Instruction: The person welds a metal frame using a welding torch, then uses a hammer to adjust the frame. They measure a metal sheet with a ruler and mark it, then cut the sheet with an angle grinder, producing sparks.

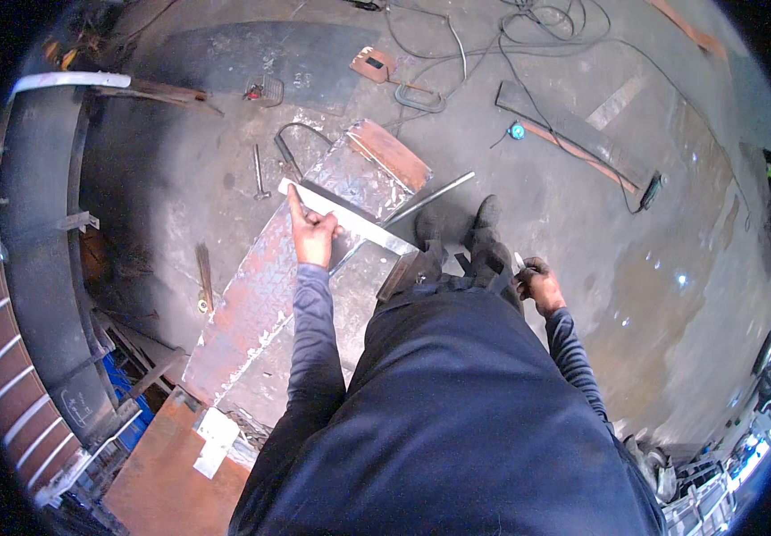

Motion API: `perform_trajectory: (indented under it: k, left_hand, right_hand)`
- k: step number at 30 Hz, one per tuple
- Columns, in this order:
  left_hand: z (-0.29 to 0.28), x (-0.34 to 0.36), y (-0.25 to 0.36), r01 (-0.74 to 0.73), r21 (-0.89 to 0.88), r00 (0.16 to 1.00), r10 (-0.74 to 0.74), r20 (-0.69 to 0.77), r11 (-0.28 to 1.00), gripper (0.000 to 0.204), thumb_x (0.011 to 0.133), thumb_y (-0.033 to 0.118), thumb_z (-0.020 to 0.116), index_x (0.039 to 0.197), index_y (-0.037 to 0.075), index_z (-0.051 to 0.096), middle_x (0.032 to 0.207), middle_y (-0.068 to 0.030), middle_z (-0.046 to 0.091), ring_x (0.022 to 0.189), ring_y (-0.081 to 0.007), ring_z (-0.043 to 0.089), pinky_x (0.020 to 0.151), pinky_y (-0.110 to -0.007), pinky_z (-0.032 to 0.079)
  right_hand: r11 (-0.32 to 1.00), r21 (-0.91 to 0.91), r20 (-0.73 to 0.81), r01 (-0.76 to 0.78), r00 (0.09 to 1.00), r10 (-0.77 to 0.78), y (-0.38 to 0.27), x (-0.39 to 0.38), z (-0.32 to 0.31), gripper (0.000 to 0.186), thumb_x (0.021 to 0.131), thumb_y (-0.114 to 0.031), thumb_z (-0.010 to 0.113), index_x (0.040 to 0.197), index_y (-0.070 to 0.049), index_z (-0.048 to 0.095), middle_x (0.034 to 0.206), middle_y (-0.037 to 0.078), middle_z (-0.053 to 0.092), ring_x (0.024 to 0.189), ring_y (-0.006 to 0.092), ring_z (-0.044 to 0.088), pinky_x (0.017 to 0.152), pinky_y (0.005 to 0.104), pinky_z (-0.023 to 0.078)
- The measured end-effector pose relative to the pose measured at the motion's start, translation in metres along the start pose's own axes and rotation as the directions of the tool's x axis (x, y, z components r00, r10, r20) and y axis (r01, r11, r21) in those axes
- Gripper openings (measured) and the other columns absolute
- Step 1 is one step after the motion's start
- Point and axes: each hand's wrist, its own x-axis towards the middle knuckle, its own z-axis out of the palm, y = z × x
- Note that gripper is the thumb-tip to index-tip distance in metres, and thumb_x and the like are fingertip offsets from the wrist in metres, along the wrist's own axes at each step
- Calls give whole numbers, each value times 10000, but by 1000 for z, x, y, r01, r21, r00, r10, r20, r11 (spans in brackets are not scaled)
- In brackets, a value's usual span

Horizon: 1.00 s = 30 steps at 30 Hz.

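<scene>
My left hand (315,239) lies on a long light-coloured metal bar (359,225), its index finger stretched toward the bar's far end and the other fingers curled in at its edge. The bar slants across a long steel plate (260,259) with worn, rust-red and bluish paint. A thin metal rod (430,196) runs beneath or beside the bar; which, I cannot tell. Down at my right side, my right hand (541,288) is closed around a small white stick (519,260), like chalk, whose tip shows above the fingers. Both hands' fingers look dark.
A hammer (259,171) and a brush (204,275) lie left of the plate. Beyond are a clamp-like metal loop (421,96), loose cables (546,54) and a blue round tool (517,130) near a long dark steel piece (573,134). Large curved steel (41,250) stands at left.
</scene>
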Motion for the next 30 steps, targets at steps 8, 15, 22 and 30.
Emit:
perform_trajectory:
  k: [8,15,22,30]
  left_hand:
    - [15,-39,53,-226,46,973,223,50,973,1052,842,-69,672,1691,183,104,720,40,461,651,-73,500,648,-245,480]
    - [85,-64,92,-280,-13,926,273,262,960,1027,856,-54,657,1690,163,97,821,35,476,685,-79,479,646,-231,460]
    - [168,-92,102,-222,-146,890,261,374,964,1008,878,-95,608,1689,175,73,809,-21,568,678,-104,568,633,-266,536]
    - [274,-139,83,-110,16,699,66,712,994,816,948,51,648,1653,143,248,955,-98,700,759,-133,648,678,-263,527]
  right_hand:
    - [941,320,192,109,965,-176,-76,-29,46,124,989,-65,627,1111,-53,610,988,122,730,780,183,700,679,305,586]
    - [759,-153,358,633,752,-554,-123,-79,83,223,930,-164,716,1088,-8,722,1102,62,711,1090,173,625,984,330,482]
    - [893,199,440,405,777,-450,-94,-78,54,159,967,-71,678,1117,-20,691,954,52,713,845,145,680,747,321,580]
    - [842,0,-66,539,841,-538,-55,-120,-58,209,939,-105,680,1140,-51,696,919,50,687,808,130,641,728,306,526]
